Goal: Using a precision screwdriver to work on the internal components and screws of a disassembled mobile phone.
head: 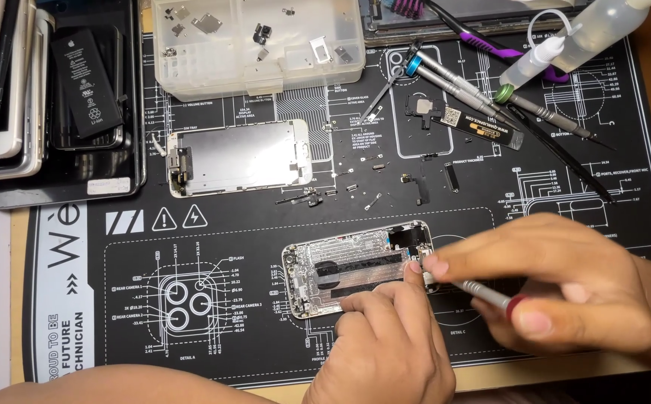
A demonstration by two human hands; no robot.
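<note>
Two hands (385,352), three screwdrivers (445,75).

1. The opened phone body (355,273) lies on the work mat (213,329), near its front edge.
2. The left hand (385,348) rests on the body's front side; the right hand (565,288), to its right, holds a screwdriver (483,294).
3. The screen panel (239,157) lies behind the body.
4. The parts tray (258,45) sits behind the panel.
5. Stacked phones (41,97) lie at the far left.
6. More screwdrivers (483,93) lie at the far right.

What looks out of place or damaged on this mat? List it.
Nothing looks broken or spilled. Small screws and brackets lie loose on the black mat rather than in the parts tray. The opened phone frame lies slightly askew under both hands.
</note>
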